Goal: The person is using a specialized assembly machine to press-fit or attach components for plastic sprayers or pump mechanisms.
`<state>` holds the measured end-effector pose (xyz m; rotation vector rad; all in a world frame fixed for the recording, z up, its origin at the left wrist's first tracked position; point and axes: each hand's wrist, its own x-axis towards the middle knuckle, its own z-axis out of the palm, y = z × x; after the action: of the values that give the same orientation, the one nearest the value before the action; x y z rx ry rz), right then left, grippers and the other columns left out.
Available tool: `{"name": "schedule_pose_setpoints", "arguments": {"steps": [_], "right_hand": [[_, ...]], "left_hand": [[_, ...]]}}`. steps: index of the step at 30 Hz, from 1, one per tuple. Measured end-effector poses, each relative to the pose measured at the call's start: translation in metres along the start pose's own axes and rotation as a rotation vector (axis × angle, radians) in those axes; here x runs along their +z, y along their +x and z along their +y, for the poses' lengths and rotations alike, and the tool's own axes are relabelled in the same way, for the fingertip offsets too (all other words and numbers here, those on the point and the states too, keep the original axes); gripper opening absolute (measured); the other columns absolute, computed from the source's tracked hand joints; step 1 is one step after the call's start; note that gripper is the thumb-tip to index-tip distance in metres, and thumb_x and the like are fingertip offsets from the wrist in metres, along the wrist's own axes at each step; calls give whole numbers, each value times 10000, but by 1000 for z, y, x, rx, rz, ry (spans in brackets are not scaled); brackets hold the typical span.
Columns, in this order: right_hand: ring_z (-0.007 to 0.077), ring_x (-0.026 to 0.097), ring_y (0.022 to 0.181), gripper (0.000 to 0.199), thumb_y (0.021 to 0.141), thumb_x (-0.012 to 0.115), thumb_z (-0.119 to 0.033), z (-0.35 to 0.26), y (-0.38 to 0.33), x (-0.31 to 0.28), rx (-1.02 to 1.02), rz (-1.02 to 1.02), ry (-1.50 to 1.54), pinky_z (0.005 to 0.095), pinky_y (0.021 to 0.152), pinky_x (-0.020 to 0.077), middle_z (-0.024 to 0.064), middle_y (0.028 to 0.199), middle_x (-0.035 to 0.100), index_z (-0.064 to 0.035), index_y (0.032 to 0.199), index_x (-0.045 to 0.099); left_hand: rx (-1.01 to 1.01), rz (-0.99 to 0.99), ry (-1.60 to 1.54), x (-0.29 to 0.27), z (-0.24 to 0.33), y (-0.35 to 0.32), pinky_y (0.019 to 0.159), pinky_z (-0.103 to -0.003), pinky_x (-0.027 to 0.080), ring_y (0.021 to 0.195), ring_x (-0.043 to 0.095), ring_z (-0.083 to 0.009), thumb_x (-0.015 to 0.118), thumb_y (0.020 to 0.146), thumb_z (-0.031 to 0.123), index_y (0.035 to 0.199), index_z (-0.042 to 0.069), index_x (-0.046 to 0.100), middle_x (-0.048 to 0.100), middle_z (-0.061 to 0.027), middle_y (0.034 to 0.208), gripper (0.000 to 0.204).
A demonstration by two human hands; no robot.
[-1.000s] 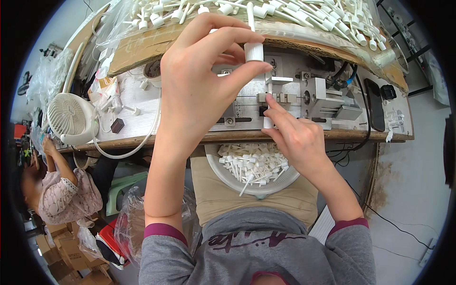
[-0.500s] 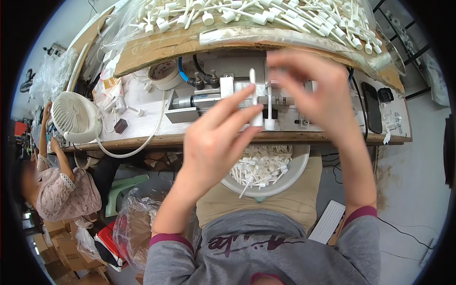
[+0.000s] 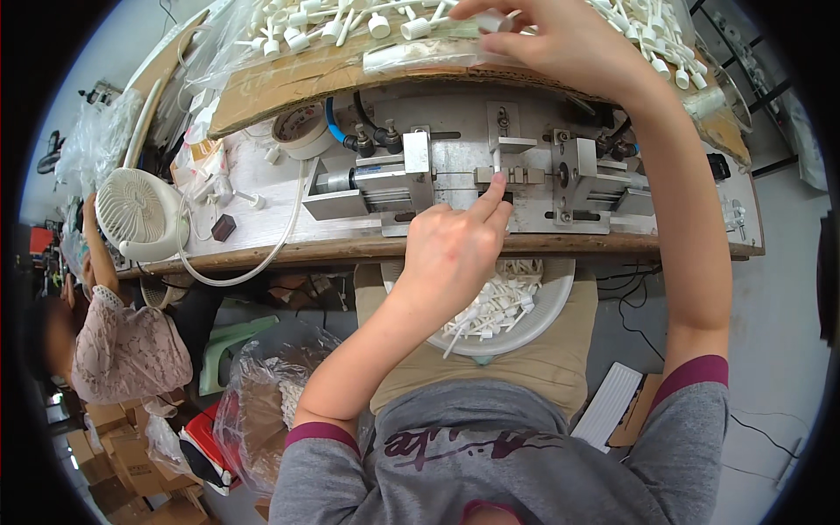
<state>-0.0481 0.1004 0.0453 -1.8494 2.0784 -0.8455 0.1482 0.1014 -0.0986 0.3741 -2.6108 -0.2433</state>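
At the far side, the right hand (image 3: 573, 42) pinches a cap (image 3: 495, 21) in its grip. The left hand (image 3: 459, 249) touches a stick (image 3: 497, 163) on the machine (image 3: 419, 171); its grip is hidden.

Head view's top edge crops R hand (image 3: 560, 44) & white stick pile (image 3: 379, 24). L hand (image 3: 459, 249) hides lower pt of stick (image 3: 497, 163) nr desk's (image 3: 350, 251) front edge.
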Motion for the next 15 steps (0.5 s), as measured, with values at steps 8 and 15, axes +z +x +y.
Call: {"name": "schedule_pose_setpoints", "arguments": {"steps": [8, 15], "right_hand": [[106, 668, 819, 273, 771, 827, -53, 12, -112, 33, -57, 368, 178, 234, 677, 522, 52, 944, 709, -34, 1014, 705], [266, 696, 838, 350, 678, 831, -95, 28, -161, 111, -249, 395, -125, 342, 720, 564, 119, 1165, 706, -22, 962, 640]], "left_hand": [[-6, 41, -260, -23, -14, 15, 655, -297, 562, 695, 711, -215, 801, 794, 191, 1048, 71, 739, 733, -86, 1132, 288], [172, 601, 122, -70, -77, 101, 738, -340, 565, 862, 704, -241, 804, 791, 169, 939, 64, 752, 723, -107, 966, 189]]}}
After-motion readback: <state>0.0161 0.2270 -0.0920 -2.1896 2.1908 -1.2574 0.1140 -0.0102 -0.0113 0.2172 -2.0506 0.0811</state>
